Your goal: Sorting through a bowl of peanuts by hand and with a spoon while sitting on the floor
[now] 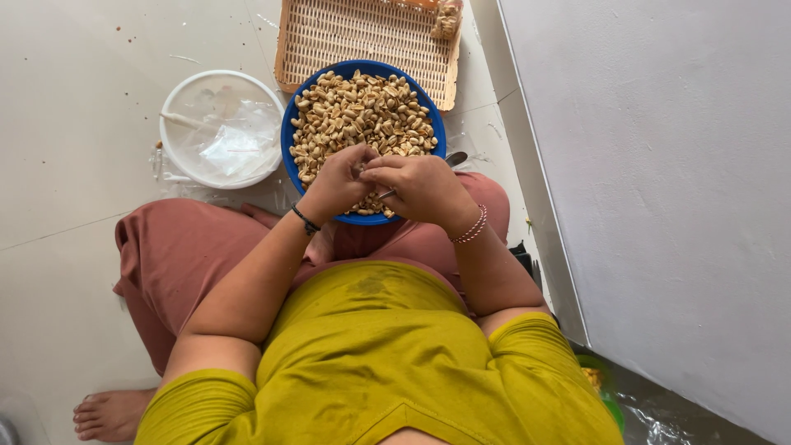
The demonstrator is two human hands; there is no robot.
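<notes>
A blue bowl [290,124] heaped with pale shelled nuts [362,111] rests in front of my crossed legs. Both hands meet over the bowl's near edge. My left hand [338,183] has its fingers pinched together around a single nut. My right hand [420,185] is closed beside it, fingertips touching the same nut, with a thin metal tool poking out under the palm. A dark band circles my left wrist and a beaded bracelet my right.
A white bowl [177,103] lined with clear plastic stands left of the blue one. A woven tray [362,33] lies beyond, with a few nuts at its far corner. A pale wall panel [659,165] rises on the right. A green container [606,383] sits by my right hip.
</notes>
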